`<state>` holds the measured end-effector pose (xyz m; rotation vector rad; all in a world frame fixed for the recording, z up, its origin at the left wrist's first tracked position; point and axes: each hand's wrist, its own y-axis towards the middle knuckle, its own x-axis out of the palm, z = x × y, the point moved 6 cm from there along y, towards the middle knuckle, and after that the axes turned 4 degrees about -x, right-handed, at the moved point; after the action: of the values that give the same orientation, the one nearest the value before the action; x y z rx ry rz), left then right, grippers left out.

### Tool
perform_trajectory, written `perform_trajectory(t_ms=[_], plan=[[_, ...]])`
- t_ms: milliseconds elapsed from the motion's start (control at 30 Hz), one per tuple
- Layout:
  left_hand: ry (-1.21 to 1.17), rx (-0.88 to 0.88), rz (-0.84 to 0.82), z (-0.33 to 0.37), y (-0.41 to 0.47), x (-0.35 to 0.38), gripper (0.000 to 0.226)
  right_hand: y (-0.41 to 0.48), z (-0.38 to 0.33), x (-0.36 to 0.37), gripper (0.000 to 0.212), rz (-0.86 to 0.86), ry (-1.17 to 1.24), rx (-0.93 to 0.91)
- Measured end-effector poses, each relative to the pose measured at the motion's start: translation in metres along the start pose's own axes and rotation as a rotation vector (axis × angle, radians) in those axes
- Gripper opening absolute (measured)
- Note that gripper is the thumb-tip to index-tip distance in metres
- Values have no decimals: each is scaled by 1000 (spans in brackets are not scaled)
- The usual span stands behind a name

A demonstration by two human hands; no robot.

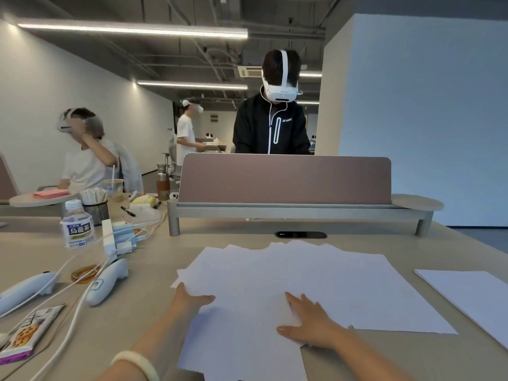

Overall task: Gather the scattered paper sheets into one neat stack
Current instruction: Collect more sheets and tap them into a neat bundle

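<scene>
White paper sheets (pixel 288 276) fan across the worktop's (pixel 165 254) near middle. The right hand (pixel 306 324) presses flat on them, fingers spread. The left hand (pixel 192 301) meets their left edge, thumb on top; its finger grip is unclear.

Open-plan room. White wall (pixel 41 92) at left; white pillar (pixel 412 105) at right. Dark exposed ceiling (pixel 192 12) with ducts and 2 long lit strip lights (pixel 132 30) at left. Beige table (pixel 137 257) bears a mauve divider (pixel 286 177) on a grey shelf (pixel 275 211). Grey floor (pixel 483 232) at far right.
</scene>
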<state>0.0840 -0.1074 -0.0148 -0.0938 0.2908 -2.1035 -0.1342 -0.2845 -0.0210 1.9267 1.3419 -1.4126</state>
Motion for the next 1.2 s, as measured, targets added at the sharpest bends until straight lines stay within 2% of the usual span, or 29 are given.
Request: perform_trajectory(t_ms=[67,133,267,367,433,600,833,933,1000,1100,1200], plan=[[-6,-21,-14,-2,-3,1,118,0,-2,-3,78,60,120,-71],[50,21,33,0,-3,-1,123,0,5,-9,64,144,294,-75],[145,70,82,4,-5,-7,96,0,39,-25,71,397,307,106],[303,82,98,5,-1,-18,56,-3,60,-28,69,413,285,234],[297,120,96,8,-2,-20,39,-3,65,-28,68,397,286,238],[101,247,52,18,-14,-17,37,-4,69,-37,70,495,439,232],[-24,222,8,21,-7,-19,40,-8,90,-53,88,652,943,343],[-40,204,-17,20,-4,-21,38,-2,91,-53,87,635,1005,350],[-30,212,-34,20,-3,-22,41,5,79,-52,76,573,1029,300],[-22,226,-49,24,-4,-20,45,15,45,-43,62,397,1078,149],[-43,254,-58,33,-8,-22,43,20,11,-27,65,209,1013,50]])
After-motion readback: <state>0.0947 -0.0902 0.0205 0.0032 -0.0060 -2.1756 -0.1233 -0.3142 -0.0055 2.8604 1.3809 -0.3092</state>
